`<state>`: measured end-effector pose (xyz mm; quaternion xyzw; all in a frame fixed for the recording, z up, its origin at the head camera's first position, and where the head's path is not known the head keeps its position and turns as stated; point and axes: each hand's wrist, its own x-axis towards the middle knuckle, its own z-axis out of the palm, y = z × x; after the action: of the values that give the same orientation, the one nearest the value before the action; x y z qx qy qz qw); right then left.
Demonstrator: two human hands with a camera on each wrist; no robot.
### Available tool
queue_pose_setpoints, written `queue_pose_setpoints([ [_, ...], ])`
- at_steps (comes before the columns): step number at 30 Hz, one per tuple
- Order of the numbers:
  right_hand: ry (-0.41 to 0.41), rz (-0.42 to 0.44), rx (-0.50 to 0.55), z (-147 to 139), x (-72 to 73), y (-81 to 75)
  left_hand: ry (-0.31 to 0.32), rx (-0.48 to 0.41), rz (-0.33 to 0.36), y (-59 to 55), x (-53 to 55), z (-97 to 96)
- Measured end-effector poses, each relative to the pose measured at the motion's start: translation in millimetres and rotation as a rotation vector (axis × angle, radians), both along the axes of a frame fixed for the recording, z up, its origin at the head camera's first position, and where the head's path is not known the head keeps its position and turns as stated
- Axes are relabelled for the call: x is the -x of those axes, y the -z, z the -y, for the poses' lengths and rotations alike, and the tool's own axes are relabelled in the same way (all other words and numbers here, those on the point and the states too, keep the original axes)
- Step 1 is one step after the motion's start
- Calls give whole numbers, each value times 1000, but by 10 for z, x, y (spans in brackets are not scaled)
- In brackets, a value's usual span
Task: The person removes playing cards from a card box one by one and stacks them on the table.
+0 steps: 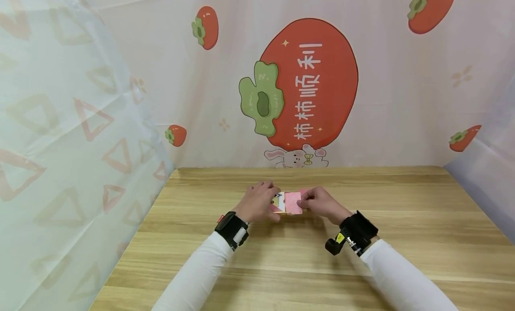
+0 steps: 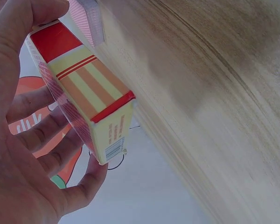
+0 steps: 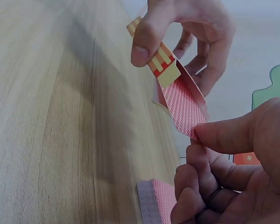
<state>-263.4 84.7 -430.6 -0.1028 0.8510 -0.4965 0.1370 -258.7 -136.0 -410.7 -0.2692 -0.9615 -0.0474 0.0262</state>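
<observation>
My left hand (image 1: 259, 203) holds a small playing card box (image 2: 95, 88) between thumb and fingers, just above the wooden table. Striped yellow and red sides and a barcode end show in the left wrist view. The box's end toward my right hand (image 1: 323, 203) is open, with a yellow side flap (image 3: 169, 76) sticking out. Between right thumb and index finger I pinch a red-patterned playing card (image 3: 184, 107) that reaches partly into the box. Whether it is one card or more, I cannot tell. A stack of playing cards (image 3: 162, 200) lies beside my right hand, partly hidden.
The wooden table (image 1: 402, 239) reaches back to a pale cloth (image 1: 141, 78) printed with persimmons. Another part of the cloth hangs along the left. Each wrist carries a black strap with a device (image 1: 358, 230).
</observation>
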Motion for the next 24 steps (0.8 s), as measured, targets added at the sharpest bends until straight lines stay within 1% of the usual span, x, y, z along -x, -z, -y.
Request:
queue_pose_setpoints([
  [4,0,12,-8,-34,9,-19,2,-8,-1,-14,-3,16],
  [9,6,15,-21,-61,10,-34,2,-13,-7,-2,-2,38],
  [13,10,-29,-57,-72,-13,-62,7,-13,-17,17,0,52],
  [15,20,-92,-85,-67,-26,-88,8,-12,-20,26,2,58],
  [18,0,-248,-144,-44,-45,-140,5,-15,-17,24,3,61],
  [21,-74,-413,-236,-3,-58,-187,-1,-16,-10,19,-2,60],
  [22,-102,-458,-268,13,-60,-196,-2,-16,-8,18,-2,59],
  [24,-152,-515,-319,47,-62,-208,-1,-13,-8,16,-2,55],
])
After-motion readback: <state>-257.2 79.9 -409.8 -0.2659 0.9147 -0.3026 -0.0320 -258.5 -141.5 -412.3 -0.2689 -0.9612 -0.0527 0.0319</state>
